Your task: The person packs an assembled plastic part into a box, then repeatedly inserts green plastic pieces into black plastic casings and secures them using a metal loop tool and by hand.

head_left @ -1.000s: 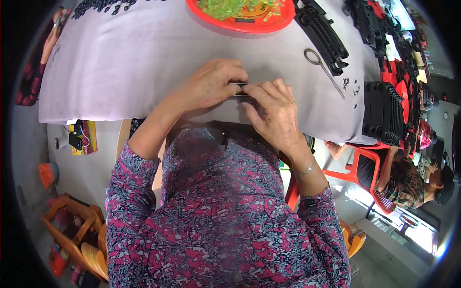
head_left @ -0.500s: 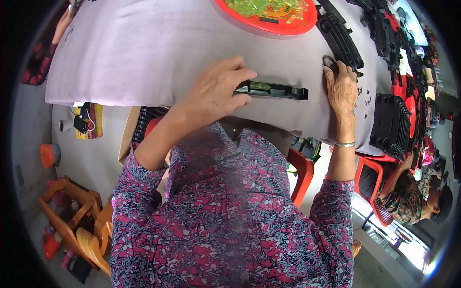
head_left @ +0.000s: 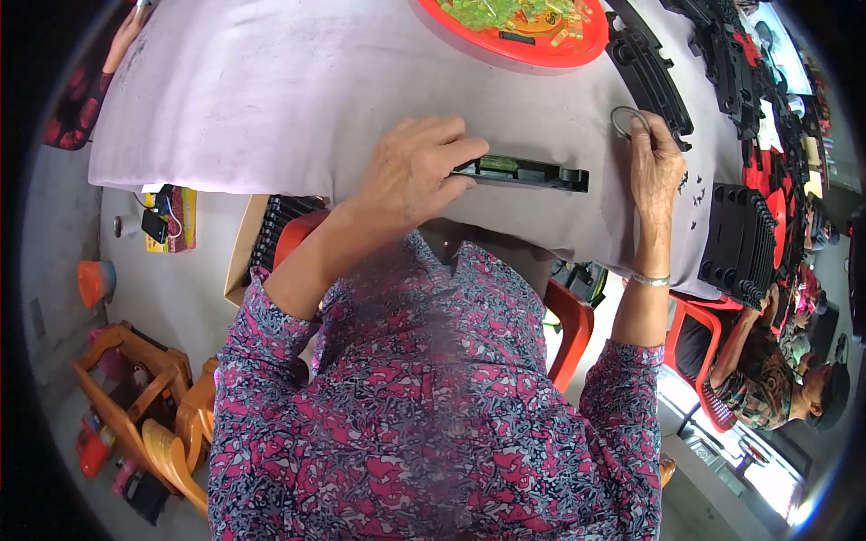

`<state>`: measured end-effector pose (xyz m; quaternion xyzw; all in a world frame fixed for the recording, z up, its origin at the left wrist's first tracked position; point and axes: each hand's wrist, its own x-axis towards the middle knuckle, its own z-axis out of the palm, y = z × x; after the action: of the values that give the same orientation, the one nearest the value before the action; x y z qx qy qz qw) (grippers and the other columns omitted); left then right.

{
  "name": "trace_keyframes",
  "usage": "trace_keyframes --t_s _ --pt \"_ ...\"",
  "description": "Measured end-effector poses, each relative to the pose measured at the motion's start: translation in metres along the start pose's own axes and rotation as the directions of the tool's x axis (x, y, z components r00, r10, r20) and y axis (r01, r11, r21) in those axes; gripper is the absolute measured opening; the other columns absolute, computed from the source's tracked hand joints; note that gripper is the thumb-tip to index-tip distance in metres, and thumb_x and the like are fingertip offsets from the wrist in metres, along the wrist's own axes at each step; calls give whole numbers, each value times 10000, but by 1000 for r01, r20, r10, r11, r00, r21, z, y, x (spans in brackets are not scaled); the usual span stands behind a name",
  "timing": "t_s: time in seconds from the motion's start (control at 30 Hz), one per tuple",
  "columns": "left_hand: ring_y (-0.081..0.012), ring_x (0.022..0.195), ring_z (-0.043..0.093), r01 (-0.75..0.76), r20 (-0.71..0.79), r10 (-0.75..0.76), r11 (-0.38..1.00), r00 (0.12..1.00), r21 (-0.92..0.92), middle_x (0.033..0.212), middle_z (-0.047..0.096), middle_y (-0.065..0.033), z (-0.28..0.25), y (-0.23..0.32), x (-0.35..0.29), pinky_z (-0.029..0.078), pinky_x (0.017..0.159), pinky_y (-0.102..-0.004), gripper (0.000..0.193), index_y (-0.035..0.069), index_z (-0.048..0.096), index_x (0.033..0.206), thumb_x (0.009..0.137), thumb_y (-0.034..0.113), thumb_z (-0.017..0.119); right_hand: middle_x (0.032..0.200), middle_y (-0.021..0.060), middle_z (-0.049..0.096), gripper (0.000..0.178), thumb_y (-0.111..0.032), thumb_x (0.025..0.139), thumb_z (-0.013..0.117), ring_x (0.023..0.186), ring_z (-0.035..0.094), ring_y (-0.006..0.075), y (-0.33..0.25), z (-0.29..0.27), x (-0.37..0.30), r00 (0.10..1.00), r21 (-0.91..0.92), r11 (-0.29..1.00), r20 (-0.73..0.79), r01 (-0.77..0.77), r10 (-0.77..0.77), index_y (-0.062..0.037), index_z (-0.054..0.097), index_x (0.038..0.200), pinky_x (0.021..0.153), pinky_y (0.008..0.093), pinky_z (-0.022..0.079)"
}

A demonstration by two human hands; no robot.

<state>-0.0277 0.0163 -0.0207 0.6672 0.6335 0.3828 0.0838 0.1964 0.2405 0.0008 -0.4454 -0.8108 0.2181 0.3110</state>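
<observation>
My left hand [head_left: 413,171] grips the left end of a black torpedo-shaped spirit level [head_left: 546,174] with its thumb and fingers. A greenish vial [head_left: 497,164] shows in a slot of the level, next to my fingertips. The level lies lengthwise along the near part of the cloth-covered table. To its right, my right hand [head_left: 658,167] has thumb and fingers closed on a thin dark grey ring [head_left: 624,112]. The ring stands out past the fingertips; whether it belongs to a larger tool is hidden by the hand.
A red round tray [head_left: 541,59] of yellow-green vials stands at the far side. Black level bodies [head_left: 651,81] lie to its right, and more are stacked [head_left: 735,236] at the right edge. Small black bits [head_left: 696,200] dot the cloth. Other people sit at left and right.
My right hand has closed on the ring and shifted slightly, so more of the ring shows. The left hand still keeps hold of the level; the whole view has moved a little.
</observation>
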Motion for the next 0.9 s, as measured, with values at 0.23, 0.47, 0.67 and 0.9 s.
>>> trace_keyframes --t_s 0.23,0.47,0.67,0.9 --pt "-280 805 572 -10 -7 10 1000 1000 -9 860 571 -86 0 -4 0 427 703 -397 357 57 671 1052 720 148 763 605 -22 410 364 -323 1020 498 522 282 86 -80 -34 -4 971 973 228 85 -33 -224 -64 516 765 485 257 237" --pt "-276 813 580 -23 -18 23 1000 1000 -20 858 578 -80 0 -3 1 432 713 -396 348 59 677 1044 723 166 761 526 -37 262 553 -550 1013 409 500 211 113 -116 -1 -18 897 892 -261 268 -369 -352 -92 408 704 498 303 208" --pt "-278 827 582 -12 -7 12 999 1000 -43 863 576 -80 1 -6 0 434 730 -396 357 69 681 1041 707 163 765 520 -43 260 611 -580 1027 308 475 165 103 -121 36 -34 890 943 -119 245 -311 -386 -90 400 674 489 291 192" --pt "-282 846 576 -1 9 2 998 1000 -65 866 570 -80 0 -7 1 438 757 -402 371 80 682 1049 693 142 767 521 -45 262 594 -558 1027 346 482 167 96 -115 50 -33 855 920 -106 300 -376 -423 -91 400 664 491 291 183"
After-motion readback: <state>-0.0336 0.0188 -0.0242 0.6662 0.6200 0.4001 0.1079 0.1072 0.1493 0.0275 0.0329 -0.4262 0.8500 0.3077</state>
